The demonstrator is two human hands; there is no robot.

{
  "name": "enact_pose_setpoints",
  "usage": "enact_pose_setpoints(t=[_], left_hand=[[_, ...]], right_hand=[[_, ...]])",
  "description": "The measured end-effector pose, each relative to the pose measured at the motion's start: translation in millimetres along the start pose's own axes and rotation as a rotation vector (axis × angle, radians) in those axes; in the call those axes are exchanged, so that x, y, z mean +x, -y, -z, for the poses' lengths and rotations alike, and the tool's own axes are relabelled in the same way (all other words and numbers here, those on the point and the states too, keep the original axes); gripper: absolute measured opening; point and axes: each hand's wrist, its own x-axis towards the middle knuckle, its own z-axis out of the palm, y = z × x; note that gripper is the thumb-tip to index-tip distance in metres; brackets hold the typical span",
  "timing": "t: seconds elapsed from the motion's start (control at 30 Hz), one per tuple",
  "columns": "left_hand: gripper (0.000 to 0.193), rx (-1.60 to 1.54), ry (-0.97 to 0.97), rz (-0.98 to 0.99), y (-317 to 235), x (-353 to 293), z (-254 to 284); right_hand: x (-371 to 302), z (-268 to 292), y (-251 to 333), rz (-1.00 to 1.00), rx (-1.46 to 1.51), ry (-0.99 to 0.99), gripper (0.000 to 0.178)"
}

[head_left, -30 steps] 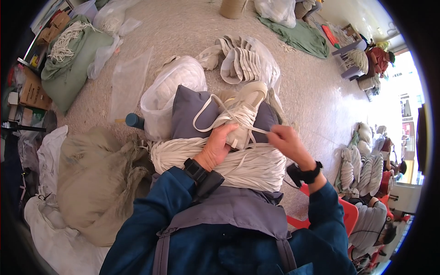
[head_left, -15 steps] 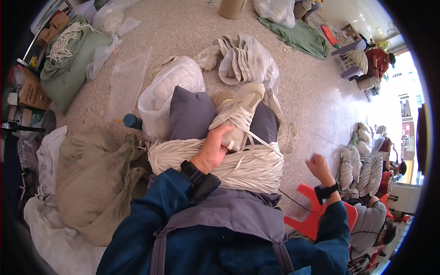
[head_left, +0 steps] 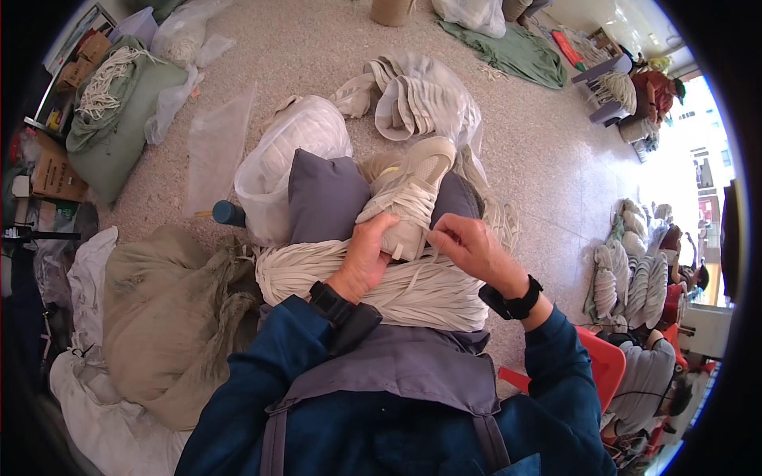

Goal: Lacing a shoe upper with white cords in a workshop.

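Note:
A beige lace-up sneaker (head_left: pixel 421 178) lies over my lap, toe pointing away from me, its laces threaded across the front. My left hand (head_left: pixel 367 255) is wrapped round its heel end on the left side. My right hand (head_left: pixel 480 252) is at the right of the shoe's opening, thumb and fingertips pinched together; what they hold, if anything, is hidden. Under both hands a thick bundle of cream shoelaces (head_left: pixel 317 274) lies across my thighs. A grey cushion-like cloth (head_left: pixel 327 194) shows beyond the bundle, on both sides of the shoe.
A clear plastic bag (head_left: pixel 294 166) of pale goods stands ahead left, beside a blue bottle (head_left: pixel 228 213). Stacked beige shoe pieces (head_left: pixel 421 95) lie farther ahead. Brown sacking (head_left: pixel 167 317) is at my left; a red stool (head_left: pixel 599 365) and bundled laces (head_left: pixel 635 278) are at right. Other people sit at far right.
My right hand has come in from the right to the shoe's opening, its fingers now pinched. The loose lace that trailed to the right no longer shows there. My left hand keeps its hold.

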Motion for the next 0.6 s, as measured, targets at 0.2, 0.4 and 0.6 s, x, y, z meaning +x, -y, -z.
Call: enact_pose_setpoints(t=[0.2,0.4,0.6], left_hand=[[0.033,0.08,0.014,-0.049,2.1,-1.3,-4.7],[0.033,0.069,0.015,-0.062,0.7,0.4,-4.8],[0.035,0.031,0.026,-0.05,0.1,-1.1,-5.7]], right_hand=[[-11.8,4.9,-7.8,-0.11,0.204,0.121,0.022],[-14.6,-1.5,-11.4,-0.342,0.688,-0.034,0.017],[-9.1,-13.8,-12.9,-0.361,0.511,0.096,0.013]])
